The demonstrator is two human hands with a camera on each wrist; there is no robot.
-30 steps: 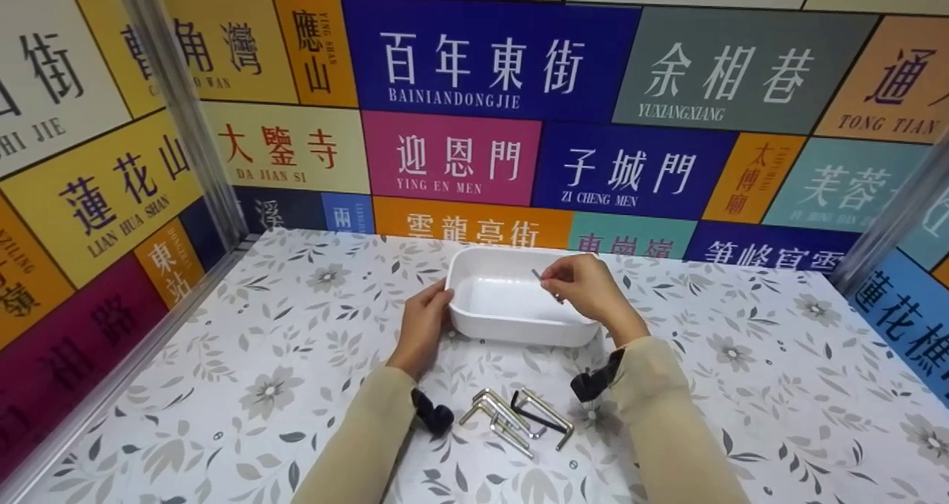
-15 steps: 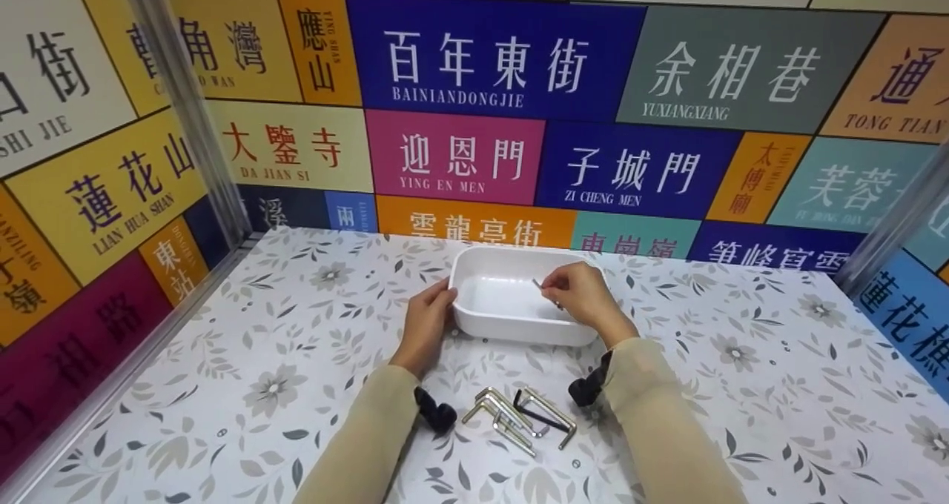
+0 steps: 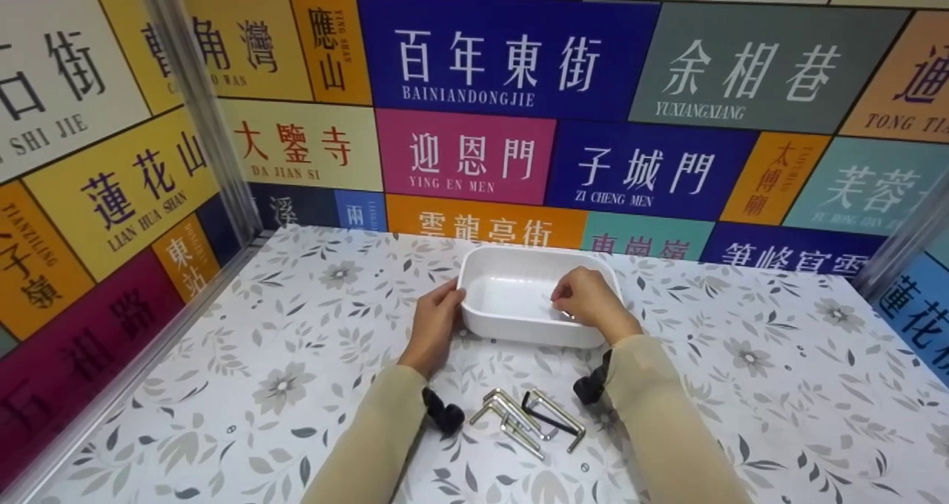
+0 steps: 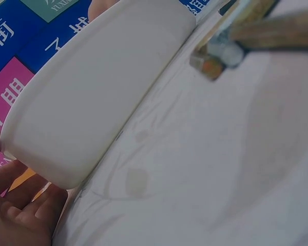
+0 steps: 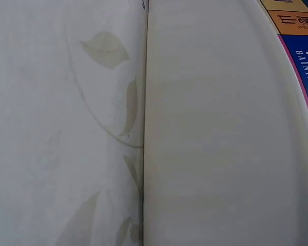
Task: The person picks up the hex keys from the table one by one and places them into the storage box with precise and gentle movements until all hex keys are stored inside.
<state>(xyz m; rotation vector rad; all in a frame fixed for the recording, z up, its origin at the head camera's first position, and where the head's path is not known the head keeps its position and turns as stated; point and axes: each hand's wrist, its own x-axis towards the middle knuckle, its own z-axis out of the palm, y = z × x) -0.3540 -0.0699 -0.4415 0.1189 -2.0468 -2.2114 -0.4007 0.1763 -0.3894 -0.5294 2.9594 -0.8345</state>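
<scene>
A white rectangular plastic basin (image 3: 534, 330) stands near the back of the table. My left hand (image 3: 434, 326) holds its left end, thumb at the rim and fingers against the outer wall; the left wrist view shows those fingers (image 4: 33, 205) beside the basin's lower corner. My right hand (image 3: 593, 300) is lowered over the basin's right side, fingertips pinched together inside it. A small bit of a metal hex key (image 3: 567, 314) shows just under those fingers; most of it is hidden. The right wrist view shows only the basin's outer wall (image 5: 226, 128) and the cloth.
Between the forearms lies a loose pile of L-shaped hex keys (image 3: 511, 415), several silvery ones and a black one (image 3: 547, 420). A floral cloth (image 3: 282, 389) covers the table. Walls of coloured street-name panels (image 3: 467, 156) stand behind and at the sides.
My right hand has sunk lower into the basin, and the hex key's tip that stuck out past the fingers is out of sight. The left hand keeps its hold. The head view has shifted slightly.
</scene>
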